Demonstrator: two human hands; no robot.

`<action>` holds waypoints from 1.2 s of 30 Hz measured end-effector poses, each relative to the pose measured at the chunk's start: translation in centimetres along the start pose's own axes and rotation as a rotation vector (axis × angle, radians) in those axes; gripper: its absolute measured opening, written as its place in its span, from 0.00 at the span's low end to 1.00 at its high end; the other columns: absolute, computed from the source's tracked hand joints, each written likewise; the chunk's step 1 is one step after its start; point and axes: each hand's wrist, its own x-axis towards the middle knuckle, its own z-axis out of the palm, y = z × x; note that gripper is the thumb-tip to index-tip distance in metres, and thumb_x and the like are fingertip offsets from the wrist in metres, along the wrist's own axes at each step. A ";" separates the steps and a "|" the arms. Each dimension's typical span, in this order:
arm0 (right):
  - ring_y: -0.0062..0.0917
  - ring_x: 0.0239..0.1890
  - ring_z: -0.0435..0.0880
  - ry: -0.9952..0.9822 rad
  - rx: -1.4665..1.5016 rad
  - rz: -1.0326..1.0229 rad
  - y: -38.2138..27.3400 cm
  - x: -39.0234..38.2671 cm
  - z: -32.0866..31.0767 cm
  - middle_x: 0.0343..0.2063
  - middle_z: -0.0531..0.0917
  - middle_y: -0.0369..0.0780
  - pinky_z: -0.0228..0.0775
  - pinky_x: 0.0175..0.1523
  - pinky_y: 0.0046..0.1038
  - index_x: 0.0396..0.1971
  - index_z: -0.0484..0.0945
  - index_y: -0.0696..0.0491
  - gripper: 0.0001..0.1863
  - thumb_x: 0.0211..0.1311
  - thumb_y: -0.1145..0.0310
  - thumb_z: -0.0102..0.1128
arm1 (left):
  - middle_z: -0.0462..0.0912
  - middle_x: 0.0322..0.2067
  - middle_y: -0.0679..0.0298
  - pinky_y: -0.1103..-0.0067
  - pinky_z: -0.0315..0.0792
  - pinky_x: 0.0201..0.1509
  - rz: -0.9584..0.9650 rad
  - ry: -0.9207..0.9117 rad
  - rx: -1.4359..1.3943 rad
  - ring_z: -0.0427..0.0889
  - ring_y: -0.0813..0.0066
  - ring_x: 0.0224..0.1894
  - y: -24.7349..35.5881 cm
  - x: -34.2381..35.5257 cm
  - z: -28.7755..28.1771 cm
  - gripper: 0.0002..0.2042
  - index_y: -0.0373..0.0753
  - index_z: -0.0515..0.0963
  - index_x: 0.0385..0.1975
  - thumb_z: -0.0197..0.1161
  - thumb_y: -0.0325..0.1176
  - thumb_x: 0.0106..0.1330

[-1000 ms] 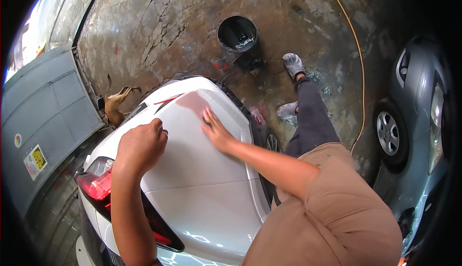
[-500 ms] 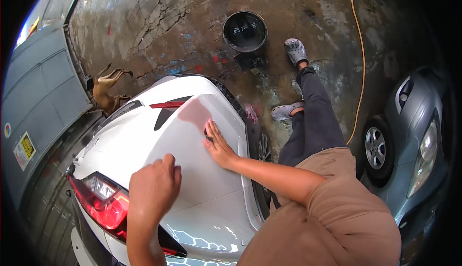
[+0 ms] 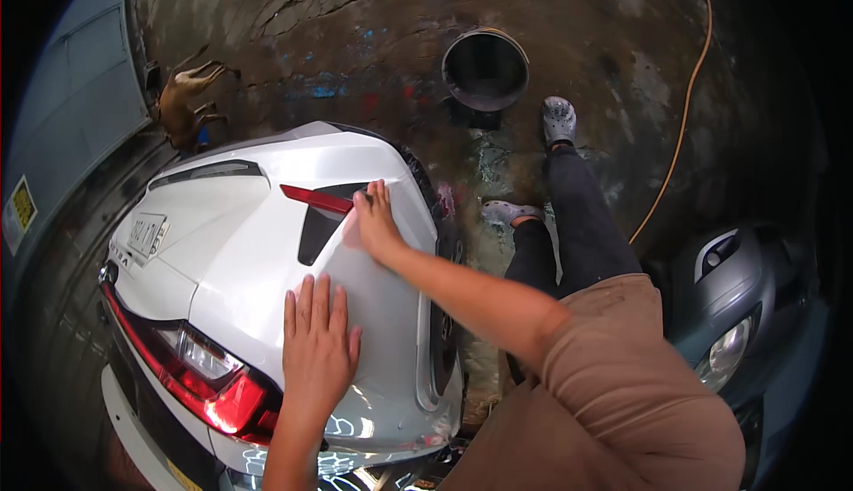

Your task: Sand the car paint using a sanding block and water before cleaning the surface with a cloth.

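A white car's rear fills the middle of the view. My left hand lies palm down on its side panel, fingers stretched toward the dark triangular trim. Farther off, my right hand presses on the panel beside a red light strip, fingers close together and thumb apart. Part of a small dark thing seems to show between that thumb and fingers; its kind is hidden. A pinkish patch shows just beside the right hand and is mostly covered by it.
A black bucket of dark liquid stands on the wet, cracked floor. An orange hose runs along the right, near a grey-blue car. A brown dog is by the grey gate at the left.
My left hand, raised with curled fingers before, now lies flat on the panel. The right hand has slid up toward the red light strip, over the pinkish patch. The whole view has shifted.
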 end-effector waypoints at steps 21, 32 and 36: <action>0.30 0.59 0.75 0.421 -0.043 0.001 -2.3 4.9 -41.8 0.54 0.80 0.47 0.59 0.67 0.27 0.57 0.74 0.66 0.33 0.74 0.47 0.46 | 0.51 0.73 0.41 0.61 0.32 0.80 -0.276 -0.283 0.280 0.45 0.48 0.77 2.0 17.0 14.8 0.41 0.24 0.55 0.70 0.56 0.53 0.68; 0.31 0.58 0.77 0.248 -0.092 -0.126 -5.2 4.1 -38.3 0.53 0.80 0.49 0.61 0.64 0.28 0.60 0.73 0.61 0.29 0.74 0.51 0.48 | 0.54 0.73 0.44 0.62 0.39 0.79 -0.195 -0.332 0.138 0.49 0.52 0.77 1.7 22.8 21.7 0.38 0.27 0.57 0.70 0.53 0.53 0.70; 0.25 0.44 0.80 0.158 -0.188 -0.073 -2.6 5.0 -37.7 0.42 0.81 0.42 0.69 0.55 0.27 0.55 0.76 0.58 0.25 0.72 0.53 0.54 | 0.61 0.70 0.45 0.61 0.51 0.76 -0.232 -0.331 -0.271 0.57 0.50 0.74 6.7 26.3 22.3 0.34 0.29 0.63 0.68 0.53 0.51 0.71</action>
